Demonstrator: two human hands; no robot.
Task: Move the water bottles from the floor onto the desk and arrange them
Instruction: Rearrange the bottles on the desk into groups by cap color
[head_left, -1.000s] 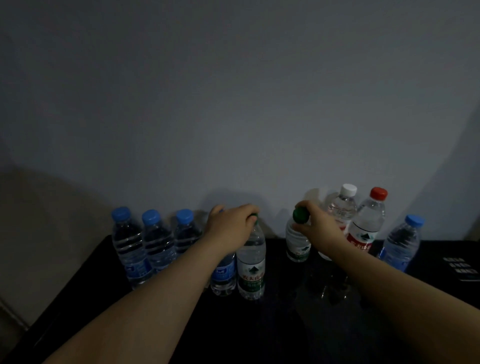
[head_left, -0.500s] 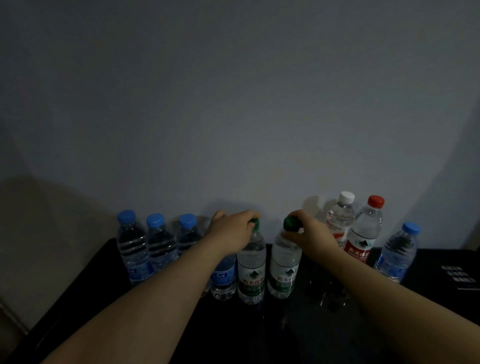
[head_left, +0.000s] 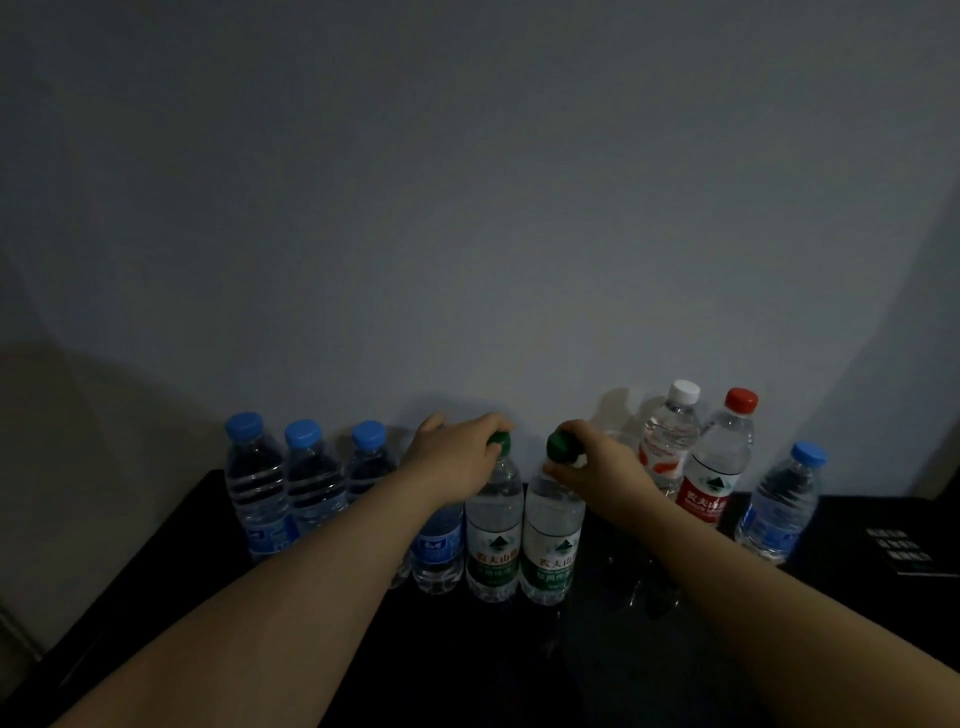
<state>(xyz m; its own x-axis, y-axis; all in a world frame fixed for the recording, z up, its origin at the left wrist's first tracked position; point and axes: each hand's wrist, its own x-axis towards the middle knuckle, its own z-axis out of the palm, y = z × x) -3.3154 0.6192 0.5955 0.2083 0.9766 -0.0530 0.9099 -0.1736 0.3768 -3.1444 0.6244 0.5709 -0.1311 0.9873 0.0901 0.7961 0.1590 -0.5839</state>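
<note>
Forearms reach toward 12 o'clock over the dark tabletop (head_left: 597, 675). Left hand (head_left: 457, 460) and right hand (head_left: 605, 467) each pinch a green cap, grips closed on two touching, upright green-label bottles (head_left: 522, 540) mid-row by the wall (head_left: 467, 208).

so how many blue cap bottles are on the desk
4 with caps showing: three in a row at far left, one at far right. A fifth blue-label bottle stands under the left hand, its cap hidden.
</note>
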